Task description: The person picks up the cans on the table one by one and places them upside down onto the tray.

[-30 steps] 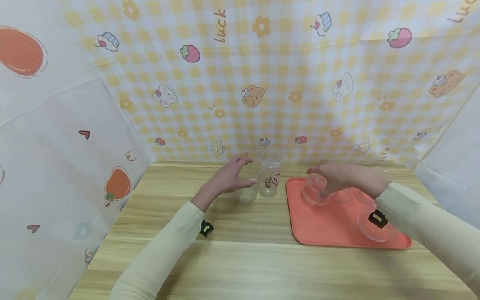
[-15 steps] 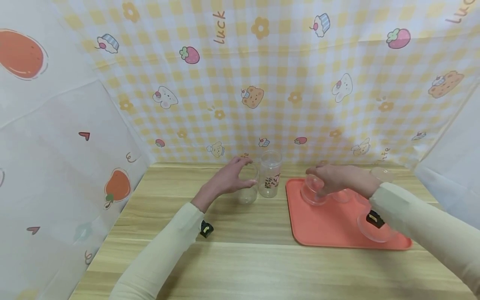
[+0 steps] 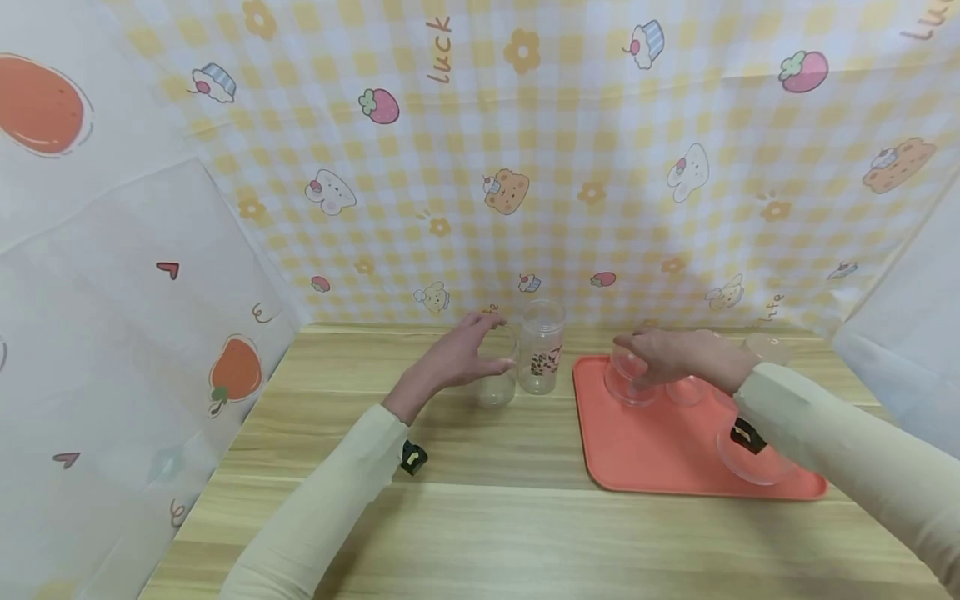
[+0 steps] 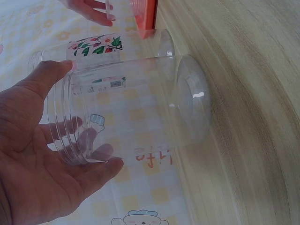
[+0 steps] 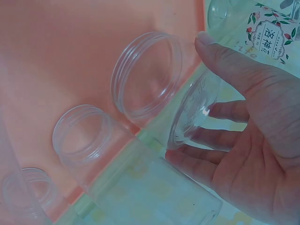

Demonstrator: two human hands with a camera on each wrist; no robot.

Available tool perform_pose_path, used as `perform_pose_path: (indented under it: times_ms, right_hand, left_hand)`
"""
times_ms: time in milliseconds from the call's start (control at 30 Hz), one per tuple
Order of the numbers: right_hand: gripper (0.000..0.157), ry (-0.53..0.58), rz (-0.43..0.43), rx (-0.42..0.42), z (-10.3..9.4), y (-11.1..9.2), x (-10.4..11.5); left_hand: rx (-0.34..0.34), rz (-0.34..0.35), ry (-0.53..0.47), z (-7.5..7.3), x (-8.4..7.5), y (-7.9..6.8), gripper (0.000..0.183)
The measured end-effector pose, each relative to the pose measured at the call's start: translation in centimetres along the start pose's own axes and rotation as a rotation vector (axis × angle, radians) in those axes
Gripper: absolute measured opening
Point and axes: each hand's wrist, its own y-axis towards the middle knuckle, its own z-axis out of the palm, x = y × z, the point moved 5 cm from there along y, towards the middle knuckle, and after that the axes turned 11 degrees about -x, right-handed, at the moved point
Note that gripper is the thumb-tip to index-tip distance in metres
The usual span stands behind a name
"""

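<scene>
My left hand (image 3: 450, 357) grips a clear plastic jar (image 4: 150, 108) around its threaded neck, thumb on one side and fingers on the other. The jar stands upright on the wooden table. Right beside it is a taller clear jar (image 3: 540, 354) with a floral label. Over the orange-red tray (image 3: 637, 454), my right hand (image 3: 678, 354) holds a short, wide clear jar (image 5: 150, 79) by its base. That jar is upside down, its threaded mouth toward the tray. Next to it in the right wrist view is a narrower clear jar (image 5: 154, 183), also mouth down.
Another small jar rim (image 5: 30, 187) shows farther along the tray. A wide clear round container (image 3: 753, 467) sits at the tray's front right, partly under the right sleeve (image 3: 817, 442). A checked cloth (image 3: 450, 167) hangs behind the table, and white printed sheets flank both sides.
</scene>
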Motion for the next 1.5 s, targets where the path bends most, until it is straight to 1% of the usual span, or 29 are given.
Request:
perform_pose_path:
  times_ms: [133,233,333,433,567,733,833,967,1100,1167,1267,1433,1500]
  right_hand:
    - [0.088,0.004,0.007,0.001,0.0,-0.1,-0.1]
    - [0.087,0.002,-0.014,-0.014,-0.1,-0.1,0.0]
    - [0.086,0.002,-0.028,-0.022,-0.1,0.0,0.0]
    - [0.086,-0.002,-0.031,-0.024,0.0,0.1,0.0]
    - [0.086,-0.015,-0.028,-0.023,0.1,0.2,0.2]
    - [0.088,-0.019,-0.01,-0.026,0.2,0.2,0.2]
    - [0.091,-0.02,-0.002,-0.031,0.3,0.1,0.1]
    - [0.097,-0.01,0.012,-0.033,0.1,-0.1,0.0]
    - [0.099,0.031,0.019,-0.035,-0.3,-0.3,-0.1]
    - [0.099,0.047,0.007,-0.039,-0.5,-0.5,0.0]
    - [0.098,0.051,-0.036,-0.059,-0.9,-0.7,0.3]
    - [0.093,0.054,-0.128,-0.138,-1.6,-1.4,1.0]
    - [0.092,0.073,-0.154,-0.175,-1.9,-1.8,1.1]
  left_hand:
    - [-0.002,0.001,0.003,0.0,0.0,0.0,0.075]
    - [0.001,-0.001,0.002,0.0,0.1,0.1,0.075]
    - [0.015,-0.002,0.001,0.0,0.0,0.1,0.076]
    - [0.038,-0.008,0.025,-0.1,-0.1,0.3,0.078]
    - [0.081,-0.028,0.083,-0.3,-0.6,0.8,0.079]
    - [0.148,-0.071,0.165,-0.4,-1.4,1.4,0.08]
    - [0.176,-0.076,0.22,-0.6,-2.0,1.9,0.078]
    - [0.195,-0.066,0.271,-0.9,-2.5,2.3,0.075]
    - [0.202,-0.065,0.292,-1.0,-2.5,2.4,0.074]
    - [0.203,-0.06,0.303,-1.0,-2.5,2.4,0.073]
    - [0.207,-0.055,0.302,-1.1,-2.5,2.5,0.073]
    - [0.211,-0.044,0.247,-1.4,-2.6,2.3,0.073]
    - [0.216,-0.043,0.226,-1.6,-2.5,2.2,0.073]
